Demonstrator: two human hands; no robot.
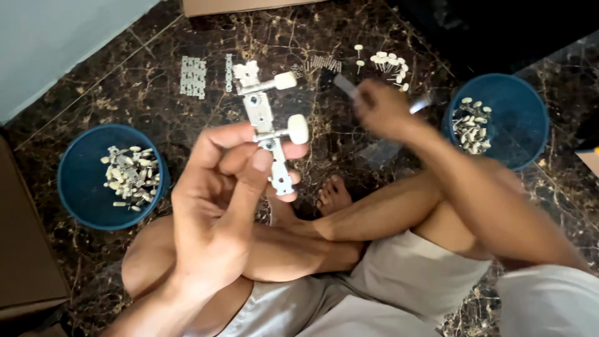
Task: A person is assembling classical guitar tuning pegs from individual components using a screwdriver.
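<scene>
Left hand (215,206) sat closest to the cam, fingers and thumb pinched shut on the lower part of a metal strip (265,125) w/ cream knobs sticking out to the side. It was held upright over the crossed legs, above the dark marble floor (125,81).

Going L to R: blue bowl (109,178) on the far left had a pile of small cream-and-metal bits in it, well apart from the hand. Then the strip itself. It looked like thin stamped plate, pale silver, w/ two cream knobs (292,103) on short shafts. My guess is it was light and stiff, prob a bit slick on the flat faces, so gripping the plate edges low down made sense; the shafts looked like the weak spot, wouldn't yank on those.

Behind it on the floor lay flat metal plates (193,76), small screws (324,62) and more loose cream knobs (388,62).

Right hand (380,109) was motion-blurred, closed around some thin tool (346,84), tbh couldn't tell what kind. Far right was a second blue bowl (499,118), also w/ parts inside.
</scene>
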